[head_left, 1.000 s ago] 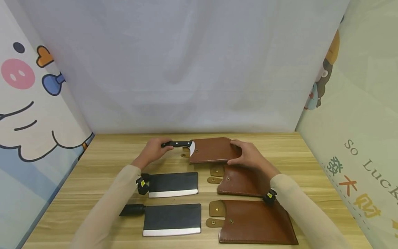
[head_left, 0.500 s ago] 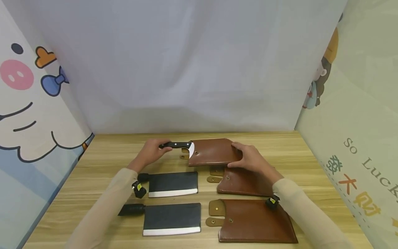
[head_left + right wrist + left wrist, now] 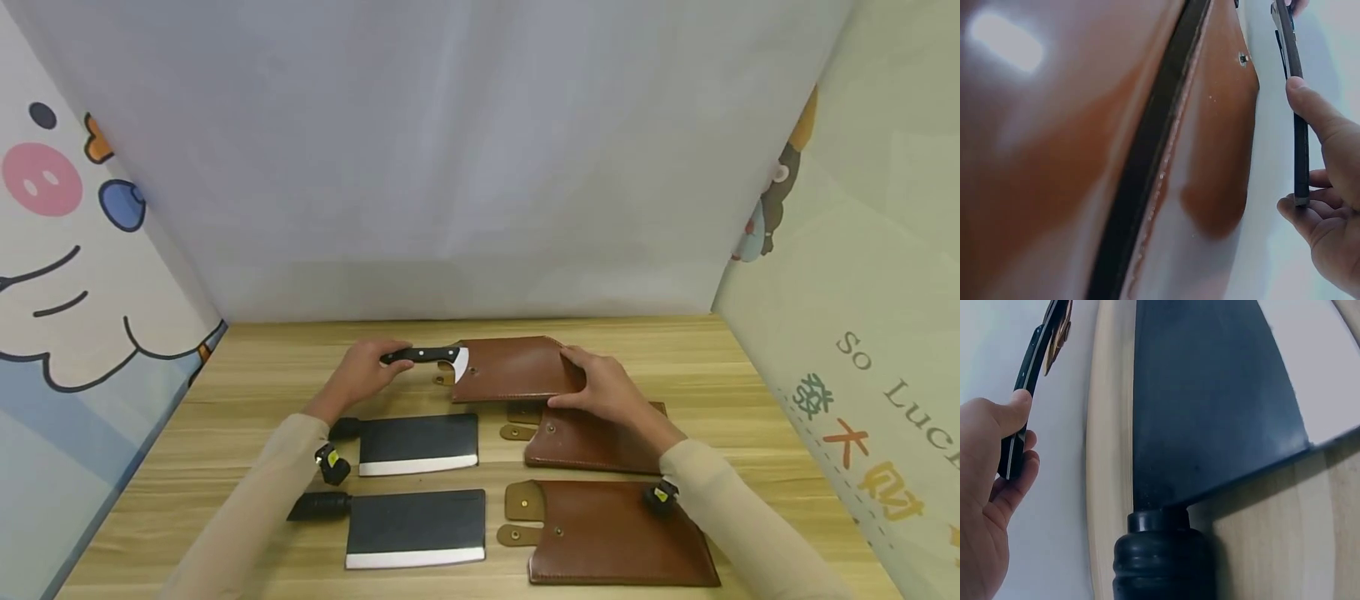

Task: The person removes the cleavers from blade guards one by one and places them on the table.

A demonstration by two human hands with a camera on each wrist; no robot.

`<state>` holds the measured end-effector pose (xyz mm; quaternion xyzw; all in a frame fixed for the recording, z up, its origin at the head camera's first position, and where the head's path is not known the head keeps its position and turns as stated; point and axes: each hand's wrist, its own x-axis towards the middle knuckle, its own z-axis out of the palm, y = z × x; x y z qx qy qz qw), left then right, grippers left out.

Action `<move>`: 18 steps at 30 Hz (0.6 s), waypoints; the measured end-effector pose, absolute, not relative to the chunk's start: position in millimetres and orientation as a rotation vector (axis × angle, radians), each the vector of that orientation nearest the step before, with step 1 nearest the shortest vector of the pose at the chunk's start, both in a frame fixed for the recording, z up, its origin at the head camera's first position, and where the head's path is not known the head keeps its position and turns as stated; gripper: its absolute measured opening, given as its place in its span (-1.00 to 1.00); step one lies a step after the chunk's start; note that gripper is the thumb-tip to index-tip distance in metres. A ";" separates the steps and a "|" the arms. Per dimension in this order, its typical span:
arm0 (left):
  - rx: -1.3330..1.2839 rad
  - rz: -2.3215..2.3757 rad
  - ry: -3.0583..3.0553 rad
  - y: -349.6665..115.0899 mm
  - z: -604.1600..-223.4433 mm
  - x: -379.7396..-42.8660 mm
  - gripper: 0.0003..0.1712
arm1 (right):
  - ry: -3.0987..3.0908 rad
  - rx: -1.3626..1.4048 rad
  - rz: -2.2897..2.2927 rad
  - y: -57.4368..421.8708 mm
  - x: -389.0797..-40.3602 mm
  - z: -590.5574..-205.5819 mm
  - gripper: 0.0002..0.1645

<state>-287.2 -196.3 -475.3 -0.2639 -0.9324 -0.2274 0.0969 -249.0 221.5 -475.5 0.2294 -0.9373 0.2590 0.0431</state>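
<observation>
My left hand (image 3: 366, 367) pinches the black riveted handle (image 3: 420, 355) of a cleaver between thumb and fingers. Most of its blade is hidden inside a brown leather sheath (image 3: 517, 367); only a silver strip by the handle shows. At the sheath's right end, my right hand (image 3: 606, 383) grips it between thumb and fingers. In the right wrist view the sheath (image 3: 1300, 150) appears edge-on in that hand, raised off the table. The left wrist view shows the handle (image 3: 1019, 425) within the left thumb and fingers, with a tan strap (image 3: 1057, 347) hanging beyond it.
Two more cleavers with dark blades, an upper one (image 3: 418, 442) and a lower one (image 3: 416, 525), lie on the wooden table (image 3: 262, 350). Right of them lie two brown sheaths, one (image 3: 585, 442) partly under my right hand, another (image 3: 622, 537) nearer me. A pale curtain (image 3: 465, 167) hangs behind.
Both hands, the cleaver and its sheath have shifted slightly toward me. The grips stay the same, and the other cleavers and sheaths have not moved.
</observation>
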 end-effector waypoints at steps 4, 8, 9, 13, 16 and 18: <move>-0.770 -0.670 -2.736 -198.3 -474.6 -286.2 -0.54 | -2.854 0.694 0.795 223.5 -249.0 -477.3 0.12; -0.742 -0.698 -2.724 -200.2 -471.2 -285.1 -0.55 | -2.858 0.677 0.803 225.9 -249.0 -475.7 0.13; -0.737 -0.702 -2.720 -200.5 -470.6 -285.2 -0.54 | -2.860 0.676 0.804 226.3 -248.9 -475.4 0.13; -0.726 -0.696 -2.699 -202.4 -470.3 -285.4 -0.56 | -2.854 0.681 0.815 227.5 -247.3 -474.6 0.13; -0.716 -0.695 -2.682 -204.8 -471.6 -285.3 -0.58 | -2.838 0.682 0.821 229.1 -246.7 -475.4 0.14; -0.707 -0.704 -2.671 -206.3 -472.0 -284.8 -0.59 | -2.825 0.676 0.812 230.4 -246.6 -476.4 0.14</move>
